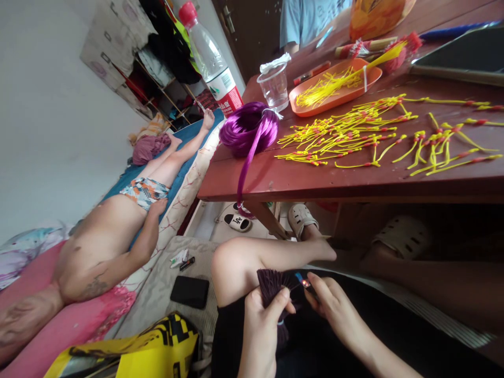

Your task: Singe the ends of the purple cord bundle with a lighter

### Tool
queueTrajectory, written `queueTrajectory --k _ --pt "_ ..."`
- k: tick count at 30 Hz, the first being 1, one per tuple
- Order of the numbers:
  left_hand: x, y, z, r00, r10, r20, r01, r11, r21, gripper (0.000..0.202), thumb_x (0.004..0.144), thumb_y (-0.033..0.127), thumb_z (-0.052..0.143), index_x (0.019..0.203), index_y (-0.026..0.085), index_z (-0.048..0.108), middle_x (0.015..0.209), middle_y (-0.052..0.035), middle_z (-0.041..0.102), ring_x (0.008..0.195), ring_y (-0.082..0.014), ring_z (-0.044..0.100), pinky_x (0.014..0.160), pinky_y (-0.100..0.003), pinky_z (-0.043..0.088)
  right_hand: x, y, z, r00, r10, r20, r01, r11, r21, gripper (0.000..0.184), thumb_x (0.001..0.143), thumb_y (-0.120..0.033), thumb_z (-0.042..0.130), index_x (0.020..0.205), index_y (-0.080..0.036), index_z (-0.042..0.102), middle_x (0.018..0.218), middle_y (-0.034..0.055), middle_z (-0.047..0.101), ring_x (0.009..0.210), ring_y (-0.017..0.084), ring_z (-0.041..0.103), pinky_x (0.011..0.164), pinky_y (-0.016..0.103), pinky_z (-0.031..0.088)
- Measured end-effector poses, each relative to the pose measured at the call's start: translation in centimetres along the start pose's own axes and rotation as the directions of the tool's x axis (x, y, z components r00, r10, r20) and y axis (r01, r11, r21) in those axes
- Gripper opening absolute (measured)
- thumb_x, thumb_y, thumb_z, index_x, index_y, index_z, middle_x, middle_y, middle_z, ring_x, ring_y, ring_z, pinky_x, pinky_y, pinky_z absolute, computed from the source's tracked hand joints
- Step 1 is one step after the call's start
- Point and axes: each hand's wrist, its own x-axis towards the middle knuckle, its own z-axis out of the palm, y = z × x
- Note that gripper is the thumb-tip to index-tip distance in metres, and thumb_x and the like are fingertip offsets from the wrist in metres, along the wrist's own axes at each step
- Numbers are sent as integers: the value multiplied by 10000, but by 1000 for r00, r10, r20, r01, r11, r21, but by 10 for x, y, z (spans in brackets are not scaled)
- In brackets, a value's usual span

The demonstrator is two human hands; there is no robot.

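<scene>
My left hand [264, 311] is closed round a dark purple tassel [273, 284], its fringed end fanned upward over my lap. My right hand [329, 304] is closed on a small lighter [304, 283] whose flame burns right at the tassel's edge. Both hands sit low in the view, below the red wooden table [283, 181], next to my bare knee [236, 265].
On the table lie a purple thread hank [250, 126], many yellow red-tipped strands [354, 136], an orange tray [334, 86], a plastic cup [274, 84] and a water bottle [210, 58]. A person lies on the bed at left [118, 226]. A black phone [189, 291] rests on the bench.
</scene>
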Motion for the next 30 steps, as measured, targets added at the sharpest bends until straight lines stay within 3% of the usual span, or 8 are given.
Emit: queueTrajectory --k 20,30 --pt "-1 4 3 999 -6 -38 5 1000 -16 215 685 240 598 497 147 552 499 12 551 547 -130 494 576 -222 364 1 1 2 999 -31 20 31 1000 3 448 838 -440 287 458 -203 257 431 -72 243 423 89 213 440 245 193" --pt "0 1 2 996 49 -72 -35 982 186 243 673 313 603 497 154 550 481 8 554 501 -135 468 546 -242 363 -1 -2 1 1000 -25 -3 25 1000 -9 446 822 -468 293 461 -207 265 442 -68 250 436 95 219 433 238 207"
